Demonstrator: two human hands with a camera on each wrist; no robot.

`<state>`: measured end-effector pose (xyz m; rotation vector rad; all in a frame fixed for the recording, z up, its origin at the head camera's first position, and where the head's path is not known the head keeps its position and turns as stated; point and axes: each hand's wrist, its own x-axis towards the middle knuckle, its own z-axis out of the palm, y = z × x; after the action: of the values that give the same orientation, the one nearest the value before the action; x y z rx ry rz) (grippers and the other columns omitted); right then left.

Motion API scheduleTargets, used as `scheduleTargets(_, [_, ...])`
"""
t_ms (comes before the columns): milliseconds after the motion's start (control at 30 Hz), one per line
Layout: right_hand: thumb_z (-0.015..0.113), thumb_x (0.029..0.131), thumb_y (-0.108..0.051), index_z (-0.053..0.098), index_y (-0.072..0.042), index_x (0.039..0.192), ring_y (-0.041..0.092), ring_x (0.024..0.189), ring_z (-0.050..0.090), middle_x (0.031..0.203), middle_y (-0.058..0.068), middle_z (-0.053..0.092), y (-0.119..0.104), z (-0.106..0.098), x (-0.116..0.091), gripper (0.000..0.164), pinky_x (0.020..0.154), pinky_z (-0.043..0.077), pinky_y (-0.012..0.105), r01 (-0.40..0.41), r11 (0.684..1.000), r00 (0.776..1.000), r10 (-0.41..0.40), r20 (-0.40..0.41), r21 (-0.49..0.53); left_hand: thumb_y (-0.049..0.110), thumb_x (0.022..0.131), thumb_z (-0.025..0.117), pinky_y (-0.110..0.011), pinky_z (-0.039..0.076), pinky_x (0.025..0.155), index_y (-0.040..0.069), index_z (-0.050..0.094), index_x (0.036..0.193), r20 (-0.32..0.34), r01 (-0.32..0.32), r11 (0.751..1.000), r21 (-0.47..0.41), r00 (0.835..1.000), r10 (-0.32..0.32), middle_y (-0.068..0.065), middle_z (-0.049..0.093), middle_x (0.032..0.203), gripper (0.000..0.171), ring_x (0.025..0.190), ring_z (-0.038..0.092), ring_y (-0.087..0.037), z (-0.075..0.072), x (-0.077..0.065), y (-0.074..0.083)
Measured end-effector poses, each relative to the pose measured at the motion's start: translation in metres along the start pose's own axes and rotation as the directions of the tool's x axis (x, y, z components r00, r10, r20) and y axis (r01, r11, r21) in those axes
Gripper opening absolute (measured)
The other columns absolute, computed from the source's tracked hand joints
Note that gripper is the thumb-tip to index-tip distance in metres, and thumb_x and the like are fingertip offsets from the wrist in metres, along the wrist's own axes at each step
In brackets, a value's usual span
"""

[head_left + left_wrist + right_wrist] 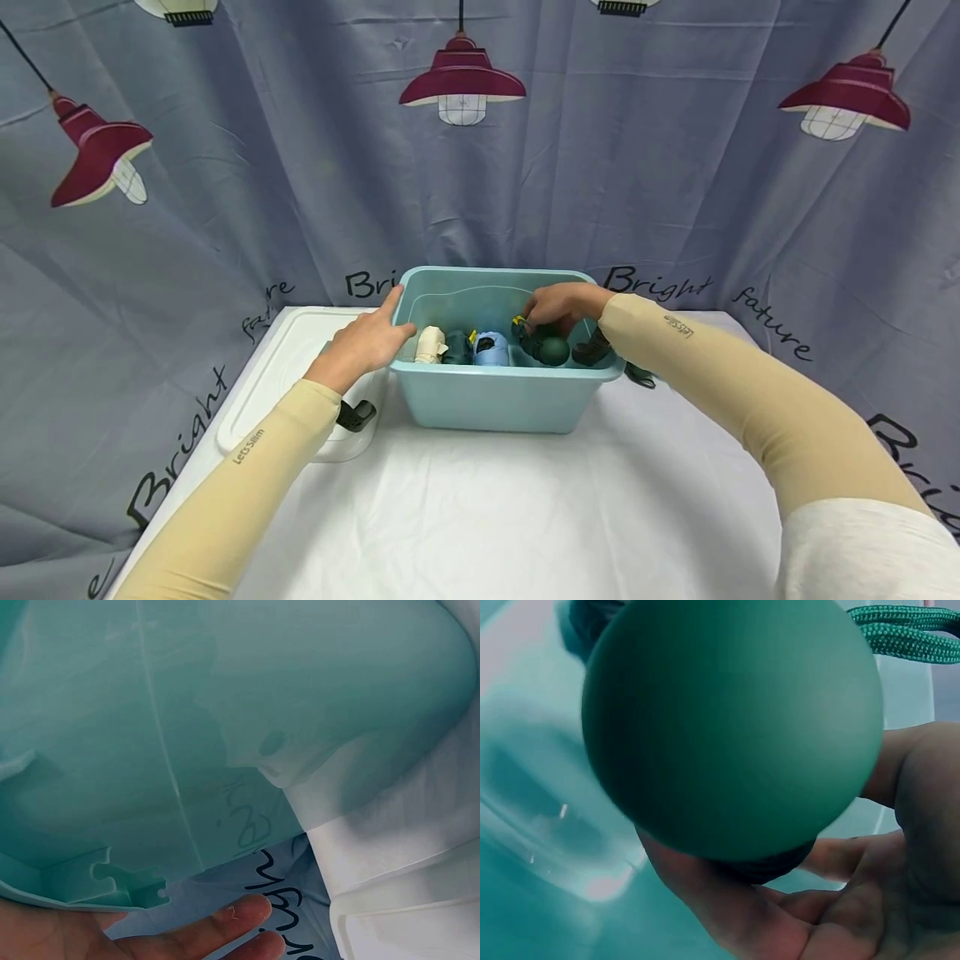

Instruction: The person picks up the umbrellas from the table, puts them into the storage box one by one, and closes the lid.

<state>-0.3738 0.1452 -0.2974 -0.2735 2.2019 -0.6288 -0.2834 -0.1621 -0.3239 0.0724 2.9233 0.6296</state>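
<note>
Three rolls sit side by side in the bin (491, 400), toward its left: cream roll (431, 345), dark teal roll (457, 349), light blue roll (492, 351). That part looks done. Dark green roll (533, 345) is also inside the bin, just right of the light blue one, with the right hand (558, 305) on it; letting go of it is not yet done. Can't tell whether it's going in or coming out. White lid (273, 383) is off, lying on the table left of the bin, so closing up, if wanted, remains. Roughly midway to late, I'd judge.

Green roll: rounded cap (735, 727) points toward the person, facing the right wrist view nearly end-on. Long axis seems to run slantwise, cap at near right, body going back-left; hand hides part, exact tilt unclear.

Right fingers are curled round the roll's body below the cap. Left hand (367, 343) is at the bin's left rim, thumb and index spread apart, other fingers extended along the outside.
</note>
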Motion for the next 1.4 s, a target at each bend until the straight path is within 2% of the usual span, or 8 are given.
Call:
scheduleTargets(133, [0.051, 0.1, -0.011, 0.053, 0.001, 0.14, 0.021, 0.103, 0.059, 0.136, 0.02, 0.055, -0.004, 0.0, 0.007, 0.043, 0.082, 0.057, 0.038, -0.005, 0.997, 1.0, 0.005, -0.007, -0.077, 0.053, 0.099, 0.037, -0.047, 0.045, 0.075, 0.036, -0.007, 0.162, 0.004, 0.005, 1.0, 0.002, 1.0, -0.005, -0.018, 0.056, 0.143, 0.079, 0.099, 0.062, -0.032, -0.001, 0.0, 0.0])
scheduleTargets(267, [0.051, 0.1, -0.013, 0.064, 0.001, 0.122, 0.02, 0.096, 0.061, 0.118, 0.014, 0.062, -0.007, 0.001, 0.014, 0.029, 0.079, 0.057, 0.037, 0.002, 0.99, 1.0, -0.003, -0.005, -0.143, 0.053, 0.099, 0.037, -0.049, 0.046, 0.078, 0.036, -0.007, 0.162, 0.002, 0.004, 1.0, -0.001, 1.0, -0.004, -0.019, 0.054, 0.145, 0.079, 0.102, 0.062, -0.033, -0.001, -0.001, 0.0])
scheduleTargets(533, [0.056, 0.098, -0.013, 0.065, -0.001, 0.115, 0.018, 0.088, 0.063, 0.108, 0.01, 0.063, -0.004, 0.006, 0.027, 0.022, 0.075, 0.057, 0.034, -0.023, 0.985, 0.999, 0.027, 0.022, -0.172, 0.053, 0.099, 0.037, -0.054, 0.046, 0.086, 0.036, -0.007, 0.162, -0.006, 0.0, 1.0, 0.001, 1.0, 0.0, -0.019, 0.051, 0.149, 0.079, 0.114, 0.061, -0.036, 0.001, 0.001, 0.002])
scheduleTargets(667, [0.056, 0.099, -0.015, 0.064, -0.002, 0.122, 0.019, 0.088, 0.063, 0.113, 0.01, 0.063, -0.001, 0.009, 0.03, 0.028, 0.074, 0.057, 0.034, -0.033, 0.98, 0.999, 0.041, 0.036, -0.199, 0.052, 0.099, 0.036, -0.055, 0.045, 0.088, 0.036, -0.007, 0.162, -0.008, -0.006, 1.0, 0.007, 1.0, 0.006, -0.019, 0.051, 0.149, 0.078, 0.115, 0.061, -0.037, 0.002, 0.0, 0.003])
scheduleTargets(900, [0.054, 0.101, -0.016, 0.047, -0.003, 0.147, 0.022, 0.098, 0.063, 0.132, 0.015, 0.059, -0.004, 0.011, 0.035, 0.048, 0.08, 0.057, 0.034, -0.051, 0.978, 0.991, 0.075, 0.112, -0.201, 0.053, 0.098, 0.037, -0.054, 0.046, 0.085, 0.034, -0.005, 0.163, -0.01, -0.002, 1.0, 0.008, 1.0, 0.002, -0.019, 0.051, 0.149, 0.079, 0.112, 0.061, -0.036, 0.003, -0.001, 0.001])
scheduleTargets(1067, [0.054, 0.102, -0.008, 0.021, -0.004, 0.16, 0.027, 0.106, 0.063, 0.157, 0.02, 0.036, -0.003, 0.015, 0.039, 0.067, 0.083, 0.058, 0.041, -0.085, 0.992, 0.977, 0.101, 0.187, -0.092, 0.053, 0.098, 0.038, -0.053, 0.046, 0.084, 0.034, -0.004, 0.163, -0.009, -0.009, 1.0, 0.004, 1.0, 0.009, -0.019, 0.052, 0.148, 0.079, 0.111, 0.062, -0.035, 0.004, -0.001, 0.001])
scheduleTargets(1200, [0.057, 0.1, -0.007, 0.005, -0.009, 0.163, 0.027, 0.109, 0.062, 0.167, 0.019, 0.016, -0.001, 0.018, 0.042, 0.082, 0.094, 0.054, 0.043, -0.095, 0.994, 0.966, 0.106, 0.236, -0.056, 0.052, 0.098, 0.038, -0.055, 0.046, 0.085, 0.033, -0.005, 0.163, -0.015, -0.008, 1.0, 0.009, 1.0, 0.008, -0.019, 0.05, 0.15, 0.079, 0.116, 0.061, -0.036, 0.003, -0.001, 0.001])
scheduleTargets(1400, [0.054, 0.104, -0.014, -0.003, -0.01, 0.163, 0.03, 0.108, 0.061, 0.168, 0.017, 0.01, -0.004, 0.021, 0.043, 0.082, 0.098, 0.046, 0.046, -0.1, 0.994, 0.941, 0.105, 0.321, -0.033, 0.051, 0.099, 0.038, -0.052, 0.046, 0.082, 0.033, -0.005, 0.163, -0.008, -0.003, 1.0, 0.019, 1.0, 0.004, -0.02, 0.053, 0.146, 0.079, 0.112, 0.062, -0.034, 0.001, -0.002, 0.0])
